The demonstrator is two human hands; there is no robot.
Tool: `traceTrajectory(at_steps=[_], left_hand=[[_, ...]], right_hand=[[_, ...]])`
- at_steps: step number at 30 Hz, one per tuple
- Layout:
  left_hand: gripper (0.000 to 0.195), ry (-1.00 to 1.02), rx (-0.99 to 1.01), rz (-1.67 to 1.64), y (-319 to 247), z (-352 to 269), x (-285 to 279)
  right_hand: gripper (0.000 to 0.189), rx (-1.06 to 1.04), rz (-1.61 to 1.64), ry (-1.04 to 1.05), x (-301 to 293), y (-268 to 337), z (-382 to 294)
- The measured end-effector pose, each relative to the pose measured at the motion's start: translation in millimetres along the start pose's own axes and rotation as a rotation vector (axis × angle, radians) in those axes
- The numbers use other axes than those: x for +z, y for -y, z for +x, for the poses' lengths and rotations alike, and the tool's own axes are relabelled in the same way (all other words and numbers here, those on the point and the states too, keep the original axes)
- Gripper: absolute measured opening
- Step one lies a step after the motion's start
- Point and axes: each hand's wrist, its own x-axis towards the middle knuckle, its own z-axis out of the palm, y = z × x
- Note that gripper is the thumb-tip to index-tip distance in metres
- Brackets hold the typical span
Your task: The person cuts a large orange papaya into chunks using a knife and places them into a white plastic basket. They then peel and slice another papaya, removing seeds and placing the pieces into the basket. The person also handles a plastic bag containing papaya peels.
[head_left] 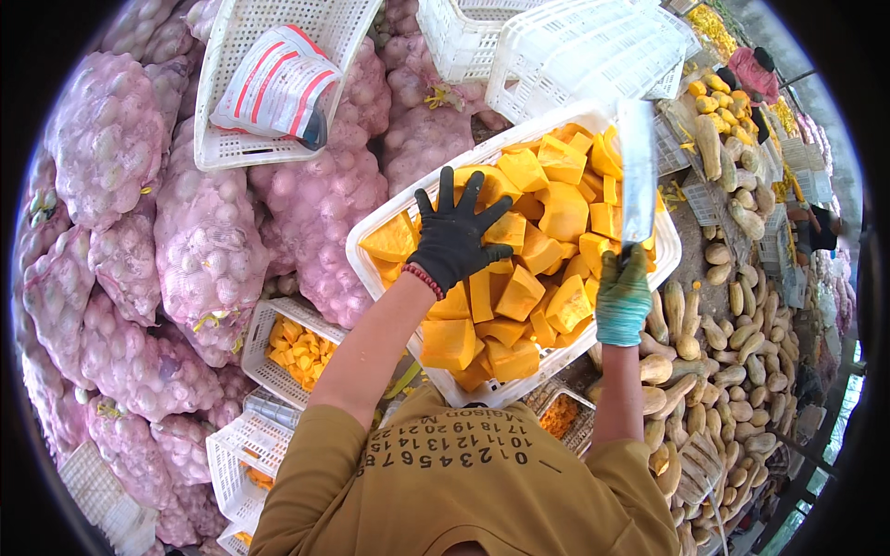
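A white plastic crate (511,399) full of peeled orange squash chunks (519,295) lies right before me. My left hand (455,229), in a black glove with a red bead bracelet at the wrist, rests spread over the chunks at the crate's left part. On the right side, my right hand (623,295), in a green and teal glove, grips a wide-bladed knife (637,170). Its blade points away from me over the crate's right end. The handle is mostly hidden in the fist.
Pink mesh sacks of onions (208,243) are piled at left. A white crate holding a printed sack (274,87) and more crates (584,55) stand beyond. Whole squashes (737,375) cover the ground at right. A smaller crate of orange pieces (299,351) is near my left forearm. People work at far right.
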Motion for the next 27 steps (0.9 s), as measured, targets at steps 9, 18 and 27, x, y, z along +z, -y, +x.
traceTrajectory(at_steps=[9,18,27], left_hand=[[0.042,-0.165,0.053,-0.066,-5,11,-24],[0.067,0.048,-0.139,-0.225,-83,64,6],[0.064,0.017,-0.361,-0.753,-97,73,21]], right_hand=[[0.023,0.196,0.494,0.382,-28,3,-10],[0.026,0.489,0.585,-0.001,-18,-8,-9],[0.025,0.466,0.437,-0.236,-13,-42,-22]])
